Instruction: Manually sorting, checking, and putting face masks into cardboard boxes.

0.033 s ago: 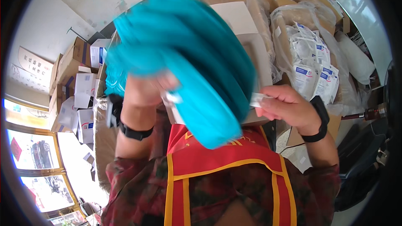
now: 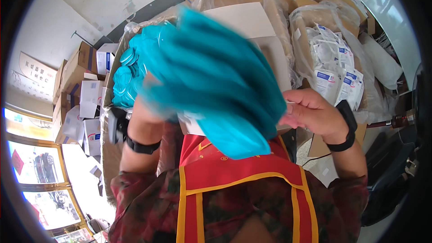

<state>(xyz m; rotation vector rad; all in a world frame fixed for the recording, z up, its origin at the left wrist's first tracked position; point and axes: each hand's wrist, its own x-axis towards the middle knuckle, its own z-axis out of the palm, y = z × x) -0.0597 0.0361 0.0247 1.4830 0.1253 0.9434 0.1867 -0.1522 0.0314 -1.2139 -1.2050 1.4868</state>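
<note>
Your left hand (image 2: 145,110) holds the teal bundle (image 2: 220,76); your right hand (image 2: 309,110) (grip unclear) could spill it by tugging.

Teal bundle (image 2: 220,81) shifted R, top edge lower, more teal discs (image 2: 123,77) showing on L

Teal bundle (image 2: 220,81) blocks most of white box (image 2: 280,56); raised flap (image 2: 245,21) behind. Right carton (image 2: 315,20): I see top access over packets (image 2: 339,65), loose plastic (image 2: 372,92) at rim; right hand (image 2: 315,114) stands before near corner.
</note>
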